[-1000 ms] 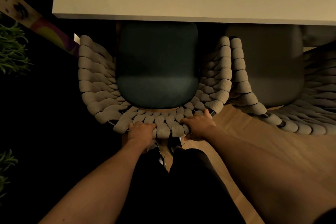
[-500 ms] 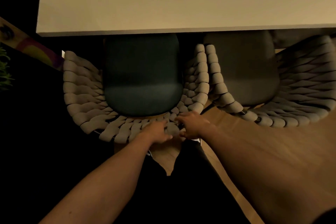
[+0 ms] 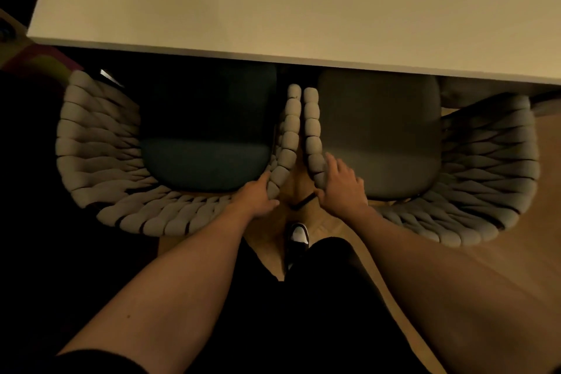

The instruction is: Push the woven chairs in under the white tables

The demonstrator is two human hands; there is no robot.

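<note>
Two woven chairs stand side by side at the near edge of a white table (image 3: 303, 3). The left woven chair (image 3: 100, 143) has a dark green seat cushion (image 3: 206, 146); the right woven chair (image 3: 485, 167) has a grey cushion (image 3: 379, 136). The front of both seats lies under the table edge, and their inner arms touch. My left hand (image 3: 258, 194) grips the right rear corner of the left chair's woven back. My right hand (image 3: 340, 188) rests on the left rear corner of the right chair, fingers spread over the weave.
Light wooden floor (image 3: 501, 267) shows at the right and between the chairs. My dark trouser legs and one black-and-white shoe (image 3: 299, 235) stand right behind the chairs. At the far left lies darkness and a coloured strip (image 3: 36, 61).
Both hands left the middle of the left chair's back. The left hand slid to that chair's right corner, the right hand crossed to the right chair. The view shifted right.
</note>
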